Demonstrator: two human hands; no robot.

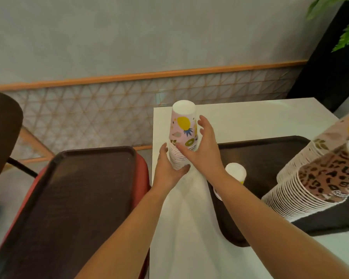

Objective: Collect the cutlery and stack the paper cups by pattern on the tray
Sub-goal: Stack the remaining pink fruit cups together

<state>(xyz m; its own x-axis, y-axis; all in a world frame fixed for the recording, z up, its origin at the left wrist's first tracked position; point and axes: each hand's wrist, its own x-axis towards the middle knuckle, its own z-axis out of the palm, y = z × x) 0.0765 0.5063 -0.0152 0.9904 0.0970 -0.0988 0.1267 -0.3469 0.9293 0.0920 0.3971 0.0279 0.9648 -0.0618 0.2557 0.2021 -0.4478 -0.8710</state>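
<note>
An upside-down stack of pink fruit-pattern paper cups stands on the white table, near its left edge. My left hand grips the stack's base from the left. My right hand curls around its right side, fingers touching the rims. On the dark tray to the right stand a tall leopard-pattern cup stack, a second fruit-pattern stack behind it, and a small upturned cup partly hidden by my right forearm. No cutlery is visible.
A second dark tray rests on a red chair seat left of the table. A brown chair back is at far left. A lattice-panelled wall runs behind, and a green plant hangs at top right.
</note>
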